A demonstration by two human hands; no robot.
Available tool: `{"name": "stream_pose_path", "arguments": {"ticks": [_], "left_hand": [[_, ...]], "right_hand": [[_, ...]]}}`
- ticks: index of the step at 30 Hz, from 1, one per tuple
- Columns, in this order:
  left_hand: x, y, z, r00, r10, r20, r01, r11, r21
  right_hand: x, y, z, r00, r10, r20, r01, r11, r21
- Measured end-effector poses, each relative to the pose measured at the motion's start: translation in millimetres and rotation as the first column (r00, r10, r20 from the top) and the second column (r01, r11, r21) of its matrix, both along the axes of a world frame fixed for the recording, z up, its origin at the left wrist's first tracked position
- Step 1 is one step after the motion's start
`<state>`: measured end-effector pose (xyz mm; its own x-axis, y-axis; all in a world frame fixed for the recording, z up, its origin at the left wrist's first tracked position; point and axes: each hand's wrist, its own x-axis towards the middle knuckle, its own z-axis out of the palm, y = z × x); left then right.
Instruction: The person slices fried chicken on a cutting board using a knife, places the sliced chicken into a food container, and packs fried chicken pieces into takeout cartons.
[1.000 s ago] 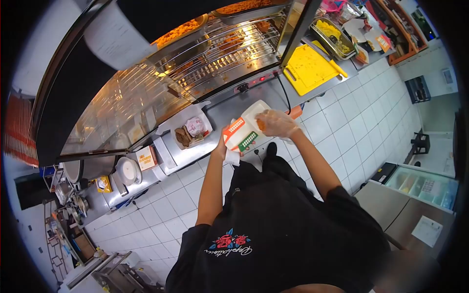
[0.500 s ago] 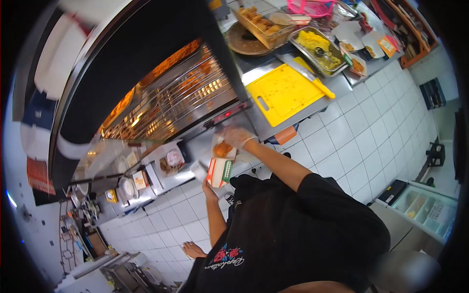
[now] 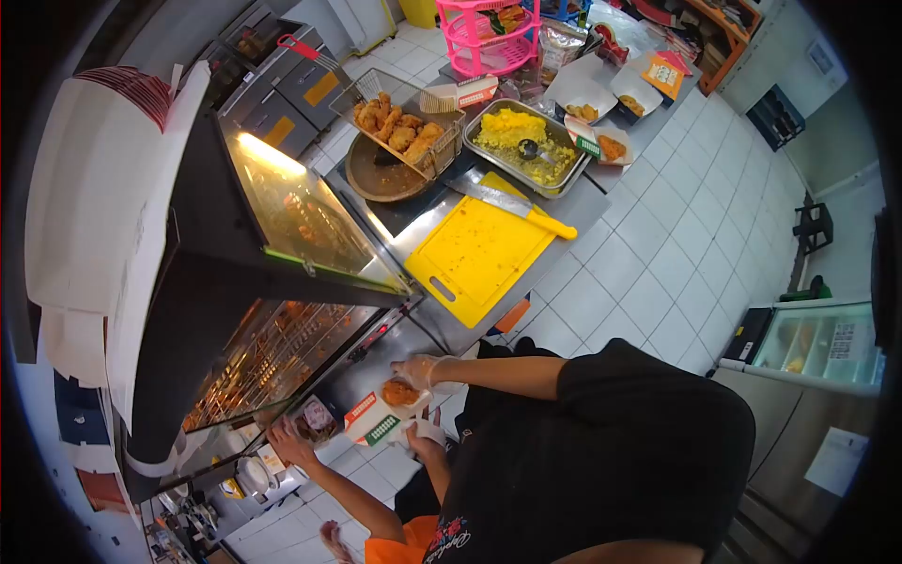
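A paper food box (image 3: 373,420), white with red and green printing, lies open with a piece of fried chicken (image 3: 400,392) in it. My right hand (image 3: 420,370), in a clear plastic glove, curls at the box's far side beside the chicken. At the near edge my left hand (image 3: 428,438) grips the box, with a crumpled white thing against it that I cannot make out. Another person's hand (image 3: 295,446), below an orange sleeve (image 3: 399,545), reaches to the counter left of the box.
A lit food warmer (image 3: 272,352) stands at the left. Ahead are a yellow cutting board (image 3: 479,249), a knife (image 3: 512,204), a frying basket (image 3: 413,113) of fried chicken and a metal tray (image 3: 526,146) with yellow food and a scoop. A pink rack (image 3: 489,42) stands behind.
The view has swung, showing more of the counter ahead. Another person's bare arm and orange sleeve have come in from below. My hands remain at the box, my left now at its near edge.
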<state>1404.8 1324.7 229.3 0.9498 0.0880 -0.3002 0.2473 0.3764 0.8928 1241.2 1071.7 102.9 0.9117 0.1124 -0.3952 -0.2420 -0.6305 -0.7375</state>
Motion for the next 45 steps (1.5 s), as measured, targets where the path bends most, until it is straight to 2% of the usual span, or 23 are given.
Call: {"name": "stream_pose_path", "arguments": {"ticks": [1, 4, 5, 7, 8, 9, 11, 12, 14, 16, 17, 20, 21, 22, 25, 26, 29, 32, 35, 37, 41, 44, 45], "left_hand": [[-4.4, -10.9, -4.6, 1.0, -0.019, -0.009, 0.019, 1.0, -0.002], [-38.8, -53.6, -40.9, 0.983, -0.153, -0.104, 0.149, 0.988, -0.049], [-57.5, -71.0, -57.0, 0.964, -0.217, -0.152, 0.208, 0.976, -0.068], [-99.9, -123.0, -94.7, 0.876, -0.403, -0.266, 0.374, 0.915, -0.155], [-120.7, -152.0, -110.0, 0.804, -0.501, -0.32, 0.458, 0.865, -0.205], [-140.4, -182.3, -126.0, 0.72, -0.592, -0.36, 0.533, 0.806, -0.26], [-173.5, -242.8, -149.0, 0.536, -0.741, -0.404, 0.653, 0.667, -0.358], [-187.7, -275.9, -159.4, 0.438, -0.801, -0.407, 0.701, 0.588, -0.403], [-217.5, -340.3, -169.9, 0.292, -0.872, -0.393, 0.755, 0.462, -0.466], [-247.2, -401.3, -173.0, 0.207, -0.908, -0.365, 0.779, 0.378, -0.499], [-261.9, -431.3, -173.3, 0.217, -0.92, -0.327, 0.774, 0.366, -0.517], [-310.5, -501.1, -170.3, 0.322, -0.928, -0.188, 0.775, 0.372, -0.51], [-325.8, -517.5, -169.5, 0.344, -0.925, -0.161, 0.791, 0.377, -0.481], [-338.7, -536.7, -136.1, 0.33, -0.932, -0.147, 0.829, 0.361, -0.427], [-381.0, -555.2, -204.1, 0.48, -0.853, -0.203, 0.76, 0.52, -0.39], [-396.0, -569.9, -174.5, 0.59, -0.761, -0.269, 0.693, 0.649, -0.313], [-412.2, -597.3, -139.1, 0.683, -0.709, -0.177, 0.649, 0.7, -0.299], [-417.5, -615.0, -117.5, 0.717, -0.677, -0.167, 0.655, 0.736, -0.173], [-428.0, -624.7, -105.5, 0.755, -0.637, -0.157, 0.635, 0.769, -0.067], [-435.7, -630.7, -97.8, 0.78, -0.601, -0.175, 0.608, 0.794, -0.018], [-445.4, -638.2, -99.6, 0.821, -0.539, -0.186, 0.549, 0.836, 0.003], [-447.4, -630.9, -119.6, 0.823, -0.533, -0.195, 0.544, 0.839, 0.002], [-449.4, -626.9, -127.1, 0.829, -0.525, -0.19, 0.533, 0.846, -0.012]], "right_hand": [[-9.1, -20.3, 17.1, 1.0, 0.009, -0.027, -0.009, 1.0, 0.013], [-55.2, -71.7, 37.6, 0.991, 0.002, 0.135, -0.004, 1.0, 0.015], [-78.0, -93.0, 49.8, 0.985, -0.094, 0.145, 0.087, 0.995, 0.051], [-117.2, -139.0, 46.5, 0.951, -0.171, 0.259, 0.191, 0.98, -0.054], [-136.0, -158.8, 33.5, 0.923, -0.138, 0.358, 0.215, 0.959, -0.184], [-158.7, -180.2, 26.4, 0.866, -0.445, 0.227, 0.422, 0.895, 0.143], [-198.1, -226.9, 12.1, 0.688, -0.725, -0.035, 0.673, 0.619, 0.405], [-212.2, -249.7, 6.6, 0.629, -0.774, -0.073, 0.731, 0.557, 0.394], [-234.5, -291.6, 49.7, 0.505, -0.851, -0.144, 0.805, 0.405, 0.433], [-266.6, -331.9, 29.7, 0.428, -0.897, -0.106, 0.836, 0.349, 0.424], [-282.7, -359.5, 18.4, 0.4, -0.913, -0.082, 0.846, 0.333, 0.417], [-324.7, -435.8, 4.4, 0.512, -0.857, 0.049, 0.847, 0.514, 0.134], [-333.5, -451.8, 2.1, 0.554, -0.832, 0.014, 0.818, 0.548, 0.174], [-338.3, -476.3, 4.3, 0.593, -0.805, -0.007, 0.788, 0.578, 0.214], [-343.1, -521.2, 45.6, 0.659, -0.744, -0.106, 0.728, 0.596, 0.341], [-342.0, -528.8, 54.9, 0.667, -0.732, -0.138, 0.718, 0.582, 0.382], [-347.6, -548.6, 52.1, 0.678, -0.703, -0.216, 0.698, 0.524, 0.488], [-350.2, -561.3, 50.0, 0.694, -0.71, -0.119, 0.646, 0.542, 0.538], [-351.9, -574.2, 58.9, 0.704, -0.685, -0.189, 0.647, 0.508, 0.568], [-352.5, -581.1, 60.7, 0.733, -0.656, -0.178, 0.627, 0.552, 0.55], [-352.6, -589.4, 50.7, 0.778, -0.61, -0.153, 0.59, 0.623, 0.513], [-351.4, -588.7, 45.1, 0.795, -0.583, -0.17, 0.568, 0.616, 0.546], [-351.2, -586.6, 47.2, 0.793, -0.58, -0.185, 0.586, 0.645, 0.491]]}}
